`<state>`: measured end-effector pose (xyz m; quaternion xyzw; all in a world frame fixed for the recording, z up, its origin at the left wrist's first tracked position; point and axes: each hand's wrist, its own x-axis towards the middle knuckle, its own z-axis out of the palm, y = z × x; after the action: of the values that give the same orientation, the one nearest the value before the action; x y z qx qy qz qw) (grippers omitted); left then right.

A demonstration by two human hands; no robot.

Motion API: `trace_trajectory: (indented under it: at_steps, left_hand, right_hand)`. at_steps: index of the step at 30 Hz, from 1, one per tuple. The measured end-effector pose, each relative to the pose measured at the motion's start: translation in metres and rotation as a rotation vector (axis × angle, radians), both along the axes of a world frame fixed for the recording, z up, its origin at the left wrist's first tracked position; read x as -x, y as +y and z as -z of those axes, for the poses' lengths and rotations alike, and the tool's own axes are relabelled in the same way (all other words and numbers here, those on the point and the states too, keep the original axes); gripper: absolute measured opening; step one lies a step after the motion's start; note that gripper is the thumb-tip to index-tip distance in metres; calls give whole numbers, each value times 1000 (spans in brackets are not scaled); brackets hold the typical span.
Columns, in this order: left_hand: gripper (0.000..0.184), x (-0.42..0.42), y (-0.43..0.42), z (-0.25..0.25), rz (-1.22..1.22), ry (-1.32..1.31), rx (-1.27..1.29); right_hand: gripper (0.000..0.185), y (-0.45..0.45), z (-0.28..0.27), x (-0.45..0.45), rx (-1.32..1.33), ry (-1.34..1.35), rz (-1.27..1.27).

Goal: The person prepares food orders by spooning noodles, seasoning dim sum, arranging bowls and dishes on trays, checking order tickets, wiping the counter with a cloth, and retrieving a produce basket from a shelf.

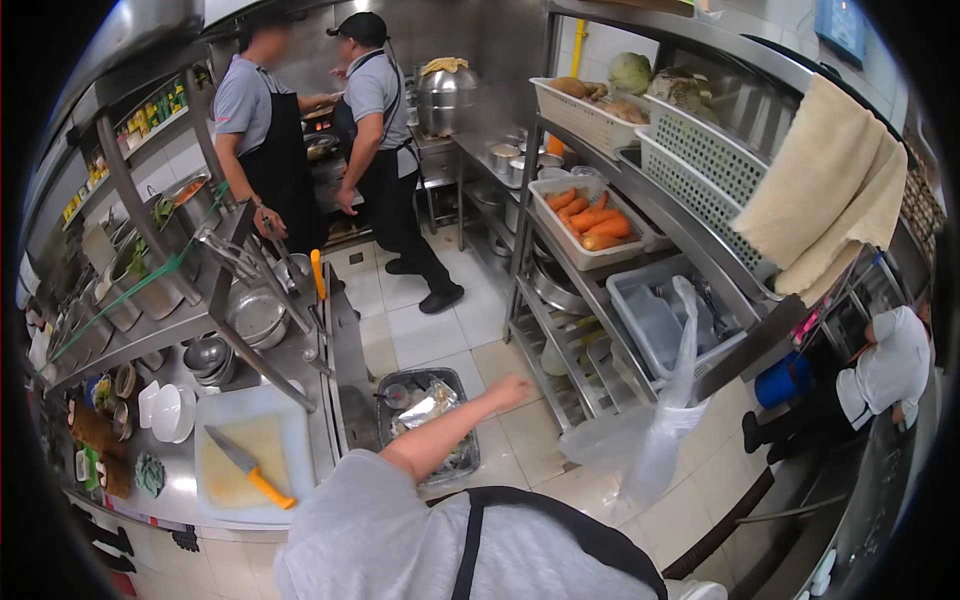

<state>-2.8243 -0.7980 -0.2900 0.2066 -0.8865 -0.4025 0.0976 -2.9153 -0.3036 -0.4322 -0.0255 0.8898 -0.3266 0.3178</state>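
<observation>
Fingers (pixel 523 387) of the left hand (pixel 508 392) are curled loosely in the air just right of the lined black tub (pixel 380 424), with nothing visible in their hold; how tightly they close I cannot tell, and the right hand is out of my sight. Left of the tub, on the counter, a cutting board (pixel 287 430) bears an orange-handled knife (pixel 242 462). Beyond the tub stand one co-worker (pixel 268 130) and, further right, another (pixel 375 120) in a cap. As for the tub itself, it sits on the floor beside the counter, crumpled foil (pixel 427 406) inside, the bare forearm (pixel 450 429) slanting over its near part. To make such a reach well, I'd keep that forearm above the rim, the elbow soft, and the weight balanced over both feet on the tiles. Being open-topped, the tub faces upward; its long axis seems to run from the person's side away toward the co-workers, while the foil slants across it. Right of the tub, past the hand, a clear plastic bag (pixel 682 365) hangs at the metal rack (pixel 752 350); well apart on the far right, a third worker (pixel 890 360) bends forward.
</observation>
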Motion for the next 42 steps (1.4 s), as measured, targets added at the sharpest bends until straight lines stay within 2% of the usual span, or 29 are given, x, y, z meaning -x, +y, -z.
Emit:
trace_trajectory:
  at_steps: [1, 2, 3, 8, 12, 15, 19, 21, 24, 26, 29, 30, 33, 35, 37, 41, 42]
  left_hand:
    - [28, 23, 11, -40, -44, 89, 25]
    - [26, 59, 0, -45, 25, 214, 104]
    - [25, 77, 8, -95, 45, 311, 43]
    - [17, 134, 33, -281, 76, 865, 281]
    - [19, 163, 41, -361, 91, 1155, 417]
    - [27, 192, 32, -401, 76, 1249, 649]
    - [36, 227, 4, -450, 81, 1287, 787]
    - [40, 242, -10, -466, 142, 1315, 686]
    - [39, 258, -26, -480, 259, 1319, 717]
    - [30, 262, -32, -484, 402, 1226, 920]
    - [24, 277, -45, -488, 405, 1157, 806]
    - [25, 279, -41, -494, 388, 1215, 762]
    - [17, 286, -37, -519, 379, 1183, 798]
    - [20, 295, -33, -537, 373, 1148, 811]
    - [35, 304, -32, -548, 378, 1173, 756]
    - [34, 303, -31, -547, 409, 1123, 631]
    - [28, 296, -29, -545, 372, 1042, 678]
  right_hand:
    - [30, -9, -2, 13, 34, -14, 4]
    - [30, -19, -5, 27, 67, -24, 8]
    - [30, -29, -8, 41, 98, -36, 14]
    - [30, -72, -23, 100, 239, -89, 26]
    - [29, -99, -30, 135, 306, -124, 42]
    - [29, -115, -35, 156, 344, -141, 63]
    - [29, -143, -38, 176, 390, -168, 116]
    - [29, -152, -41, 181, 405, -169, 153]
    - [29, -168, -45, 192, 430, -166, 192]
    - [29, -184, -51, 202, 452, -179, 203]
    - [29, -184, -57, 209, 453, -174, 244]
    - [29, -182, -55, 206, 452, -176, 254]
    - [29, -166, -58, 201, 445, -176, 318]
    - [29, -146, -56, 195, 436, -183, 373]
    - [29, -119, -56, 186, 423, -190, 438]
    - [30, -57, -53, 162, 434, -213, 580]
    - [30, -42, -53, 157, 446, -222, 619]
